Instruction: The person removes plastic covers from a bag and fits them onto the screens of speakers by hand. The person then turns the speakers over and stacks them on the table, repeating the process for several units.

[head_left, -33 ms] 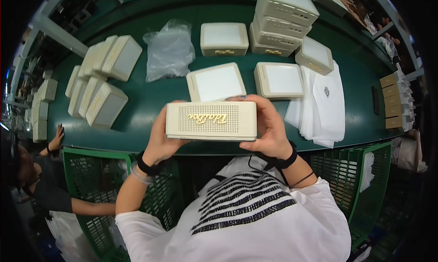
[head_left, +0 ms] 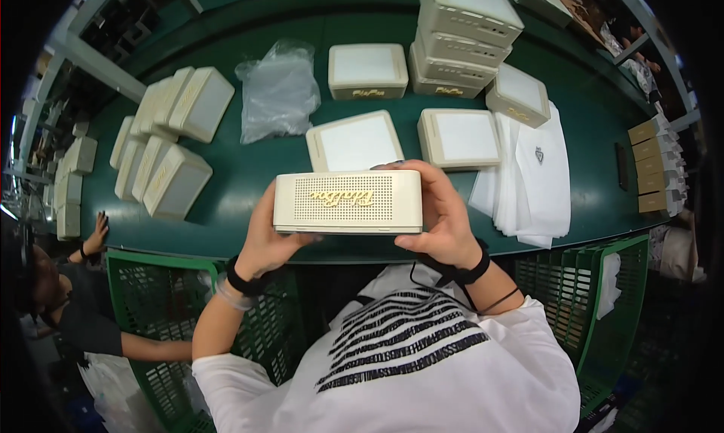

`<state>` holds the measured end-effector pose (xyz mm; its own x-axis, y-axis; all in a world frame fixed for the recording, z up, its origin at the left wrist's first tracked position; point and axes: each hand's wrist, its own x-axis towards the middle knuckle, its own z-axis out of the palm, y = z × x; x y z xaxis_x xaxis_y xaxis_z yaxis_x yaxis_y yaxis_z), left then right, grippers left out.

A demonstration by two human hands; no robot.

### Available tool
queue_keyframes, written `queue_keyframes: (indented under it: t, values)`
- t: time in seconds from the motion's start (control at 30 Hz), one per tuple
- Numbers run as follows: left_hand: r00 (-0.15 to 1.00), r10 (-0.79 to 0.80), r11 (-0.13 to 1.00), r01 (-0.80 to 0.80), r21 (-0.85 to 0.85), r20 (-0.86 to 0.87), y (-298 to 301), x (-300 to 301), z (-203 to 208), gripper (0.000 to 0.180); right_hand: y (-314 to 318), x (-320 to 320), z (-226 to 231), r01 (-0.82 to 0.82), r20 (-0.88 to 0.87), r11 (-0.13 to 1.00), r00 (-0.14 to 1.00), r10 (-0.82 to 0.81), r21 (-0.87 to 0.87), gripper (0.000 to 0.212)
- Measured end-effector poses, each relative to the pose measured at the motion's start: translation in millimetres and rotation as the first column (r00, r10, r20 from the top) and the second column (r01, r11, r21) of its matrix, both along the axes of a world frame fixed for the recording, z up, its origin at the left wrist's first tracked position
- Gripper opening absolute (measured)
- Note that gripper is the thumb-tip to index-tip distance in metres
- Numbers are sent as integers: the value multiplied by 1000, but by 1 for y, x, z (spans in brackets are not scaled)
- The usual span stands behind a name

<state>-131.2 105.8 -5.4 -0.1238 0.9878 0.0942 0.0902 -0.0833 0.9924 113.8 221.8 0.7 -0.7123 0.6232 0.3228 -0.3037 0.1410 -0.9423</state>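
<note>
Box [head_left: 347, 202] between both hands [head_left: 449, 218]

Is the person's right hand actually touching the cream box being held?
Touching. The head view shows the right hand gripping the cream box, its thumb against the lower edge.

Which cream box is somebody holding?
The cream box with its dotted side facing us: only this one is held, between the left hand and right hand.

Table [head_left: 222, 207]: green, as I see it
Left: tilted cream boxes [head_left: 178, 183]
Middle: crumpled clear plastic [head_left: 279, 92]
Right: white sheets [head_left: 537, 188], stacked cream units [head_left: 466, 45]
</note>
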Motion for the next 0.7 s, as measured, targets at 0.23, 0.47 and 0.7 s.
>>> queue_keyframes:
  t: [0.23, 0.47, 0.7]
  values:
    - [983, 129, 912, -65, -404, 134, 78, -17, 43, 53, 16, 31, 15, 429, 98, 896, 892, -440, 116, 80]
    - [979, 202, 883, -176, -436, 14, 226, -59, 26, 52, 14, 63, 21, 410, 232, 911, 891, -391, -41, 69]
    - [886, 100, 814, -334, -475, -453, 257, -45, 43, 46, 16, 77, 15, 469, 290, 883, 849, -441, -31, 64]
